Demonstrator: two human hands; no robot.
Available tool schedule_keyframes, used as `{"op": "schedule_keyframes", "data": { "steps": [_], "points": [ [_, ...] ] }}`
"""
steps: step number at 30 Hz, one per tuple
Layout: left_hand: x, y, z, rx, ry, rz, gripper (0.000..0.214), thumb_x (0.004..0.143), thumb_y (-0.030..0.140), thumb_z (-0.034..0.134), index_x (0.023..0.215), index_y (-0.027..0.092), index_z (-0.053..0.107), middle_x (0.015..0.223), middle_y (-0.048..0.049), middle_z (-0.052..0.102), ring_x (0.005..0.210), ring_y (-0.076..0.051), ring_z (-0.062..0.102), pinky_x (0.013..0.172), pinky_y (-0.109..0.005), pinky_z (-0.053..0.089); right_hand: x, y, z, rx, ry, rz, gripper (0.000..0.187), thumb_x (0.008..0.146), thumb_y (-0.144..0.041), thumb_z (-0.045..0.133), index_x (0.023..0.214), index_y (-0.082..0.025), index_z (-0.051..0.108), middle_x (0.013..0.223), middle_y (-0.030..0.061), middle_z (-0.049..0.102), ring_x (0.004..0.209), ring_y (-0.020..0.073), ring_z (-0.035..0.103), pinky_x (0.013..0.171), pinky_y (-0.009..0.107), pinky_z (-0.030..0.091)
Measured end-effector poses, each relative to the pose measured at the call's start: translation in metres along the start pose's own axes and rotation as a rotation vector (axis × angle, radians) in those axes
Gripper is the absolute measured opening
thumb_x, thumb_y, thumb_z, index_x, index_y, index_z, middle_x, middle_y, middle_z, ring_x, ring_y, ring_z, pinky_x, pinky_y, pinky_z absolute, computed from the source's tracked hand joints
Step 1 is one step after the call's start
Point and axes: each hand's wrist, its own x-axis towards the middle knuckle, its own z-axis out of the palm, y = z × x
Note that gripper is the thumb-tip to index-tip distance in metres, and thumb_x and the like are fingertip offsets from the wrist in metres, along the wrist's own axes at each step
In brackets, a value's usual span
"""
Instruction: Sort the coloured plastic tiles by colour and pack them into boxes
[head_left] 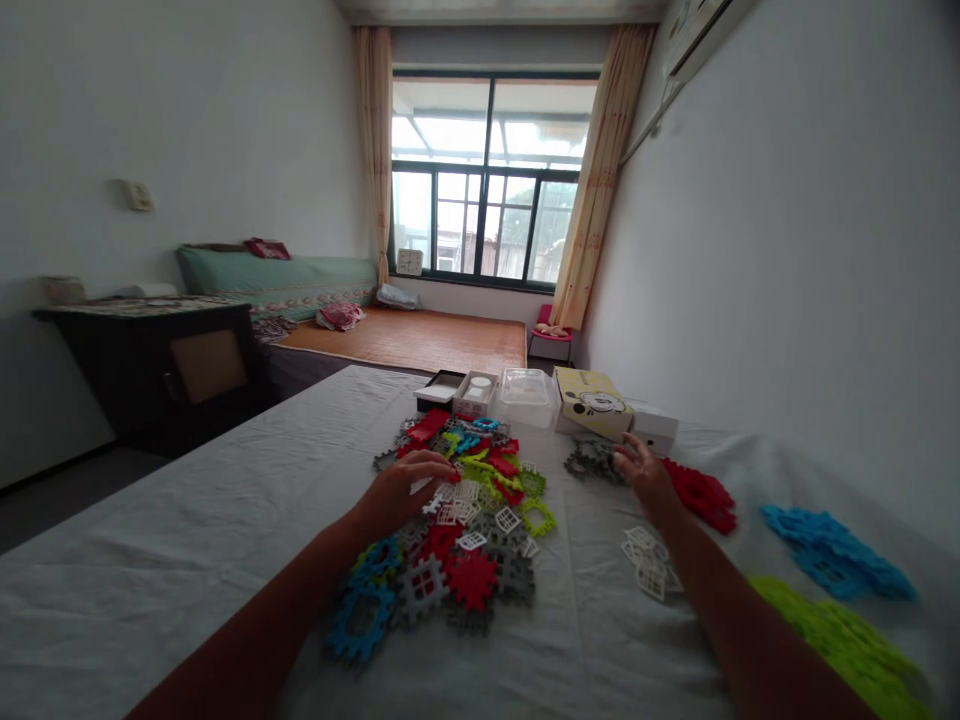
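Observation:
My left hand (411,488) reaches over a mixed heap of plastic interlocking building pieces, its fingers stretched out close to a red piece and white window-like lattice pieces (459,503). In the heap lie a red piece (472,580), a blue square frame (360,622), a grey window piece (422,588) and a lime green frame (538,517). On the right, my right hand (642,470) has its fingers apart at the edge of a small pile of grey pieces (594,460); no piece shows clearly in its grasp.
Sorted beside my right arm are red pieces (699,494), blue pieces (836,548), green pieces (844,640) and white lattices (646,562). Behind stand a black box (438,392), a clear plastic container (526,398) and a yellow cartoon box (592,402) on the white-covered table (225,520).

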Motion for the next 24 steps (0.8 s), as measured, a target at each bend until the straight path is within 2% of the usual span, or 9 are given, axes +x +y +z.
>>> {"op": "schedule_keyframes", "data": {
  "steps": [4, 7, 9, 12, 17, 21, 24],
  "points": [
    [-0.004, -0.001, -0.009, 0.024, -0.181, -0.079, 0.026, 0.088, 0.035, 0.055, 0.108, 0.024, 0.067, 0.107, -0.0051, 0.066, 0.099, -0.019, 0.061, 0.091, -0.03, 0.046, -0.016, -0.01, 0.013, -0.127, -0.098, -0.02, 0.059, 0.072, -0.038, 0.059, 0.127, -0.017, 0.05, 0.091, 0.0099, 0.071, 0.089, 0.0248, 0.067, 0.079, 0.038, 0.056],
    [-0.008, 0.0, -0.015, 0.048, -0.286, -0.097, 0.04, 0.079, 0.042, 0.065, 0.115, 0.024, 0.064, 0.116, -0.0067, 0.062, 0.105, -0.021, 0.059, 0.092, -0.03, 0.045, -0.032, -0.02, 0.03, -0.181, -0.202, -0.065, 0.055, 0.074, -0.038, 0.057, 0.125, -0.017, 0.051, 0.085, 0.0081, 0.071, 0.08, 0.0224, 0.068, 0.072, 0.037, 0.056],
    [-0.01, -0.001, -0.019, 0.07, -0.324, -0.106, 0.044, 0.076, 0.038, 0.069, 0.117, 0.024, 0.062, 0.118, -0.007, 0.061, 0.107, -0.022, 0.058, 0.092, -0.03, 0.044, -0.043, -0.027, 0.04, -0.211, -0.246, -0.102, 0.052, 0.076, -0.038, 0.055, 0.123, -0.017, 0.052, 0.082, 0.0069, 0.07, 0.078, 0.0213, 0.067, 0.068, 0.035, 0.056],
    [-0.011, -0.004, -0.024, 0.122, -0.363, -0.134, 0.034, 0.077, 0.026, 0.064, 0.111, 0.022, 0.065, 0.111, -0.0055, 0.064, 0.101, -0.02, 0.06, 0.089, -0.027, 0.045, -0.058, -0.036, 0.054, -0.227, -0.304, -0.152, 0.045, 0.078, -0.037, 0.053, 0.118, -0.018, 0.055, 0.085, 0.0065, 0.069, 0.08, 0.02, 0.067, 0.065, 0.031, 0.056],
    [-0.011, -0.005, -0.023, 0.237, -0.362, -0.207, 0.029, 0.074, 0.024, 0.065, 0.103, 0.023, 0.068, 0.107, -0.003, 0.068, 0.097, -0.02, 0.062, 0.085, -0.025, 0.045, -0.079, -0.046, 0.069, -0.239, -0.41, -0.198, 0.032, 0.08, -0.034, 0.049, 0.107, -0.021, 0.059, 0.115, 0.0085, 0.063, 0.077, 0.0161, 0.067, 0.059, 0.027, 0.054],
    [-0.01, -0.006, -0.021, 0.278, -0.331, -0.233, 0.019, 0.074, 0.021, 0.063, 0.092, 0.023, 0.072, 0.098, -0.0016, 0.071, 0.089, -0.018, 0.064, 0.081, -0.023, 0.046, -0.09, -0.049, 0.076, -0.269, -0.487, -0.223, 0.032, 0.081, -0.03, 0.048, 0.109, -0.02, 0.06, 0.094, 0.0064, 0.068, 0.075, 0.0168, 0.066, 0.062, 0.028, 0.053],
    [-0.008, -0.007, -0.021, 0.235, -0.207, -0.217, 0.018, 0.076, 0.017, 0.06, 0.088, 0.022, 0.072, 0.091, -0.0013, 0.072, 0.085, -0.017, 0.065, 0.079, -0.023, 0.047, -0.096, -0.05, 0.08, -0.273, -0.512, -0.253, 0.029, 0.081, -0.03, 0.049, 0.106, -0.02, 0.062, 0.085, 0.0051, 0.069, 0.073, 0.017, 0.066, 0.064, 0.028, 0.052]
  ]
}}
